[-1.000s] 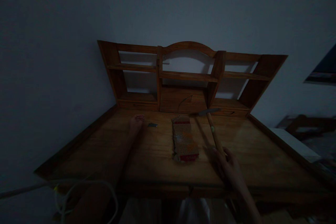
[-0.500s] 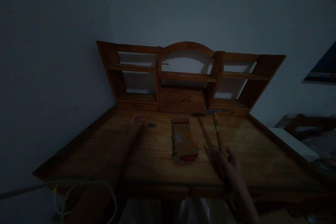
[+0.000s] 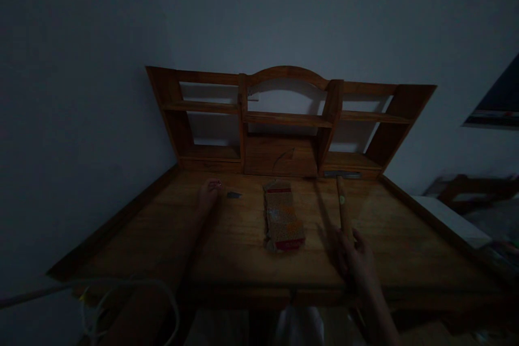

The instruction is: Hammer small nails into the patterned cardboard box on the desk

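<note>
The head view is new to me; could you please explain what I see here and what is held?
No machine is here, only a person's two bare hands, seen by a camera worn on the head, looking forward and down. The right hand holds a wooden-handled tool with a narrow grey head. The left hand is near a small, flat, dark-grey piece; it is too dim to tell if that hand holds anything. A brown cardboard-like piece with red bands lies on the brown wooden desk.

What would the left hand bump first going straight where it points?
Probably the left drawer front of the wooden desk hutch: the left hand points roughly that way, with the small metal piece off to its right. It's dark, so depth is unclear.
</note>
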